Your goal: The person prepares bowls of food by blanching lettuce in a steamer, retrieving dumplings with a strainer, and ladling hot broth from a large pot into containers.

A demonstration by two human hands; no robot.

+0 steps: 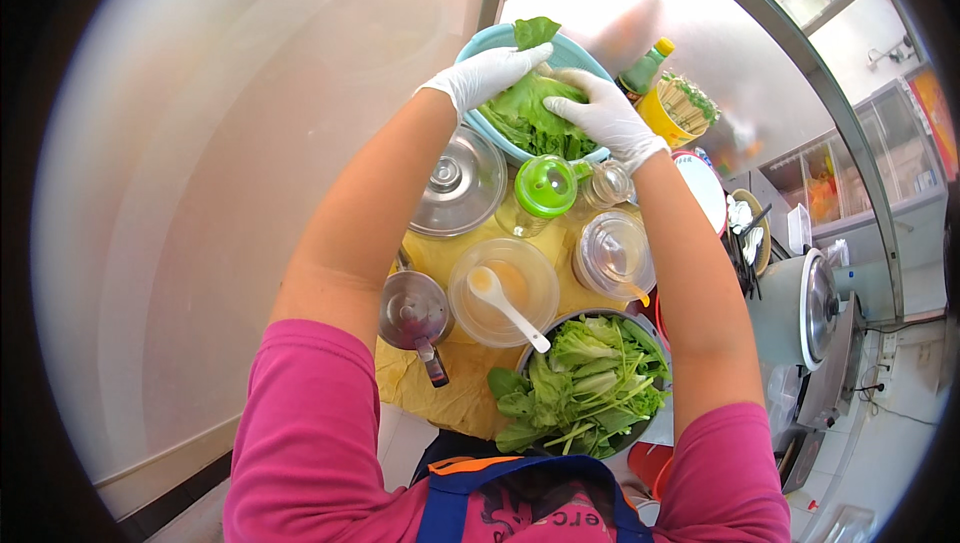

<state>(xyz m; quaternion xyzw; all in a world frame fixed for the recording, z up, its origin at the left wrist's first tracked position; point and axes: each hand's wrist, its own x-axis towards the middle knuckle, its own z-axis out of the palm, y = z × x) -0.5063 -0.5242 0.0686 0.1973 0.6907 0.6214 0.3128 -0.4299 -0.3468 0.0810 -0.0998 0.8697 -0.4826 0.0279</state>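
Both my hands wear white gloves and are at a light-blue plastic basket point(474, 47) at the far side of the table. My left hand point(491, 76) grips lettuce leaves point(534, 104) from the left, and one leaf sticks up beyond its fingertips. On the right, my right hand point(611, 113) holds the same leaves, its thumb spread across them. More greens lie beneath, partly hidden by the hands. Nearest to me, a grey bowl point(559, 327) is heaped with lettuce and leafy stalks point(592, 378), some hanging over its rim.
A steel lid point(469, 201), a green-topped glass jar point(546, 186), a lidded plastic tub point(615, 254), a clear bowl point(466, 310) with a white spoon point(502, 299) and a metal pot point(412, 310) crowd the table. A bottle point(642, 71) and skewer cup point(666, 119) stand beyond my right hand.
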